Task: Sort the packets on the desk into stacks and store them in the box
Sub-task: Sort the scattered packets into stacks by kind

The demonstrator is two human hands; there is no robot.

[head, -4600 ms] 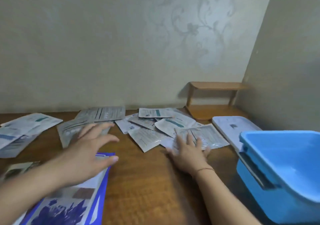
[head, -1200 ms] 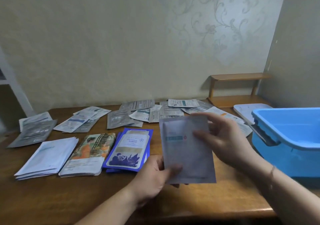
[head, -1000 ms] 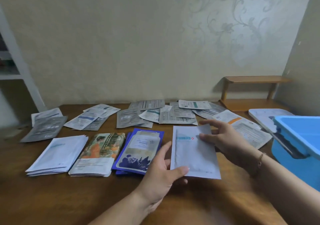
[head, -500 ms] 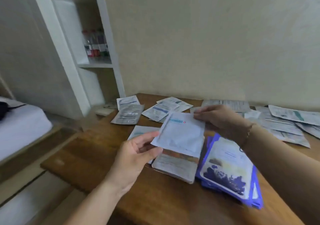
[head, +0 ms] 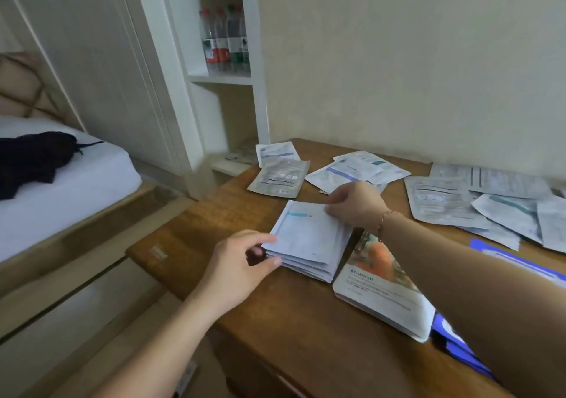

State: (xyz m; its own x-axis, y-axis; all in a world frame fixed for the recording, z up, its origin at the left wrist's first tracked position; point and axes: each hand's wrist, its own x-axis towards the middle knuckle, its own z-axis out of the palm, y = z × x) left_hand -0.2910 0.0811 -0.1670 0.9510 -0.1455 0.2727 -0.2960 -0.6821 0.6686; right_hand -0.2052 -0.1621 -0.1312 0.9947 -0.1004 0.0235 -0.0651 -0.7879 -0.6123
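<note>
The white packet that was held up in the air half a second ago is down now, lying on top of the white stack near the desk's left end. The right hand sits at the packet's far right corner, fingers curled together and pinching that corner down. The left hand is at the stack's near left edge, thumb and fingers parted a little around the edge, fingertips touching the layers. So the packet lies between the two hands, flat, with its blue label toward the far left corner.

Just right of the stack lies a second stack with an orange picture on top, partly under the right forearm. Beyond that, blue packets peek out on both sides of the arm. Loose grey and white packets are scattered along the back of the desk, and one grey packet lies near the far left corner with a white one behind it.

The desk is brown wood, set against a pale wall. To its left stands a white shelf with bottles on it. Further left is a bed with something dark lying on the white sheet.
</note>
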